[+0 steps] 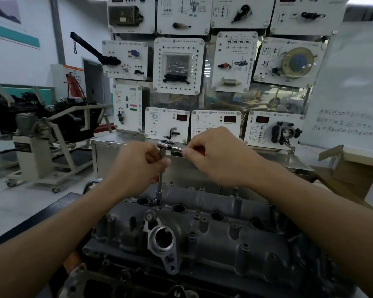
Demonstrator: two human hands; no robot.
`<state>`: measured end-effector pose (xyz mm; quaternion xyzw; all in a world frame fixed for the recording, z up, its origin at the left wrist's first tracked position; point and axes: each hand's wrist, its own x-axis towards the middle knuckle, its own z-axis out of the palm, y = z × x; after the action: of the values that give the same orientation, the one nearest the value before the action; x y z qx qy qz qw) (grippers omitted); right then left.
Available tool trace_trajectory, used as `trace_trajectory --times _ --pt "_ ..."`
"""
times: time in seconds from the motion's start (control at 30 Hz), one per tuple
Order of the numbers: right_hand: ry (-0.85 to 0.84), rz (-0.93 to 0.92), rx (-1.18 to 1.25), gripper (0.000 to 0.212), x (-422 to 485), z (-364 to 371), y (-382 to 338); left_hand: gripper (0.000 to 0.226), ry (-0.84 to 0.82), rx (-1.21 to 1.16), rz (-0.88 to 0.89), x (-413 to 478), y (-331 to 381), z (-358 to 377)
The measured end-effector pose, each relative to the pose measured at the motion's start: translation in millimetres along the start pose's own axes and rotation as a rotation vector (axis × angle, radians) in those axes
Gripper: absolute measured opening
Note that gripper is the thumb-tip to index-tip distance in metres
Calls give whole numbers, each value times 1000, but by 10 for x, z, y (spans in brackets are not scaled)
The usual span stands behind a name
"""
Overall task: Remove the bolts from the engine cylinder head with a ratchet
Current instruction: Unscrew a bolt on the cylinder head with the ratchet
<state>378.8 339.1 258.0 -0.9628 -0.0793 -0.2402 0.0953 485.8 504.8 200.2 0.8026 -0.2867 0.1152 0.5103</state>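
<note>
Curling L hand round ratchet, R hand prob. pinching its handle.

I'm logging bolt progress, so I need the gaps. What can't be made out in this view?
Head view:
Bolt under the slim steel extension bar: covered by its socket tip.
Silver ratchet handle: wrapped by the right hand.
Bar's middle: wrapped by the left hand.
Dark grey cylinder head: near end cut by bottom edge.
Whiteboard handwriting: blurred.
</note>
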Motion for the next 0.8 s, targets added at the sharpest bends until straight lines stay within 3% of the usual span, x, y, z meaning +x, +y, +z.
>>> trace_trajectory --times 0.5,0.63,0.73,0.77,0.8 --pt "-53 60 28 37 -53 1 -158 21 53 95 39 -92 -56 36" --pt "-146 72 -19 35 -50 3 -287 25 74 189 82 -111 -72 59" --pt "-207 52 -118 28 -53 26 -360 20 -54 323 116 -25 -17 -19" --pt "-206 57 -120 28 -56 25 -368 16 -148 230 106 14 18 -76" --pt "-205 58 -136 31 -56 24 -369 26 -262 57 85 59 55 -135"
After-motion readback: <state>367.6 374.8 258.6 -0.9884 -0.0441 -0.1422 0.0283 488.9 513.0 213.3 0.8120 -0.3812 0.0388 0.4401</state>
